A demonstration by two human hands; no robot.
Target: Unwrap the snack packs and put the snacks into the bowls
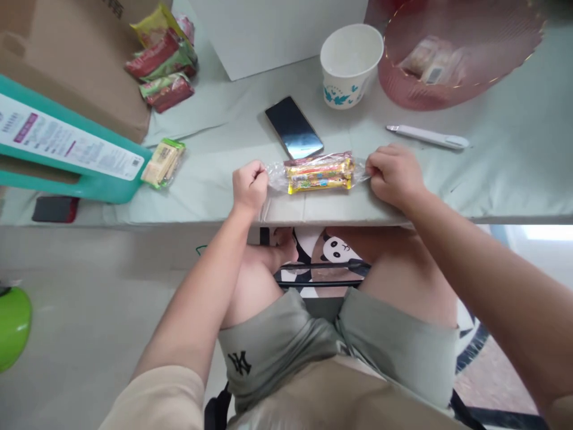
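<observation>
Snack pack held by both ends

Clear-wrapped, it lies between your left hand and right hand, near the front edge of the desk. Long axis runs left to right, one gathered plastic end pointing to each hand. Your left hand is clenched on the left end, your right on the other. Phone just beyond.

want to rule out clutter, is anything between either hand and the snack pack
Nothing visible is: the left hand and right hand already hold opposite ends of the snack pack. The phone lies on its far side, not between it and either hand.
</observation>
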